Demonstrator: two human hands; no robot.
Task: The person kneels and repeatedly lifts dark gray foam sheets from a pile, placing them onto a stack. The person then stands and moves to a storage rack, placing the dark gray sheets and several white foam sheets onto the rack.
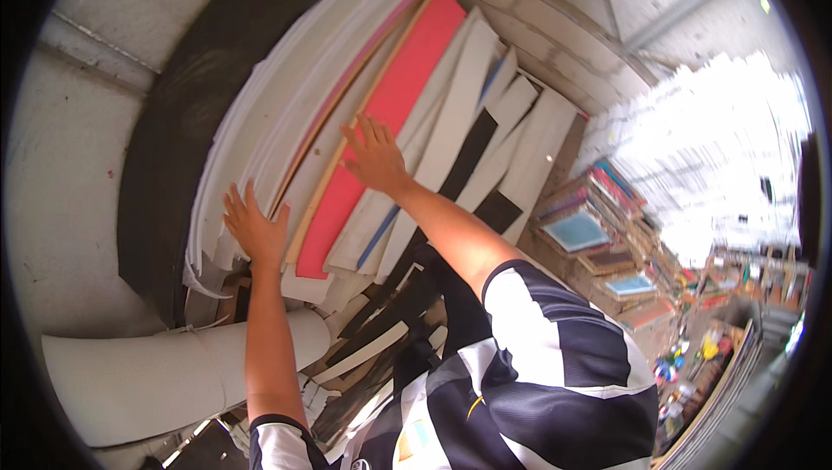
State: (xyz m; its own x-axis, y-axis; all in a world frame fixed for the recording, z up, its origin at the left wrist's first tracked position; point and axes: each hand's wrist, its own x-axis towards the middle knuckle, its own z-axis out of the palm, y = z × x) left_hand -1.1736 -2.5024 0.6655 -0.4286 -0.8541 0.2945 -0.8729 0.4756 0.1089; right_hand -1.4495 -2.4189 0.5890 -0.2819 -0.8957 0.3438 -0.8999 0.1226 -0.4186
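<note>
Both my arms reach forward to a stack of long sheets leaning upright against the wall. My left hand (pixel 257 229), fingers spread, lies against the edges of the white sheets (pixel 238 154) on the left. My right hand (pixel 376 156), fingers also spread, rests at the edge of a bright red-pink sheet (pixel 403 93). Between my hands stands a pale board (pixel 316 158) with brown edges. Neither hand is wrapped around anything. To the right of the red-pink sheet lean several off-white strips (pixel 455 115) and a black strip (pixel 468 158).
A large black sheet (pixel 173 141) leans behind the white ones. At lower left lies a thick white roll (pixel 139 379), tied with string. Loose strips (pixel 364 353) litter the floor by my legs. Stacked framed screens (pixel 576 229) stand at right, near small colourful containers (pixel 715 344).
</note>
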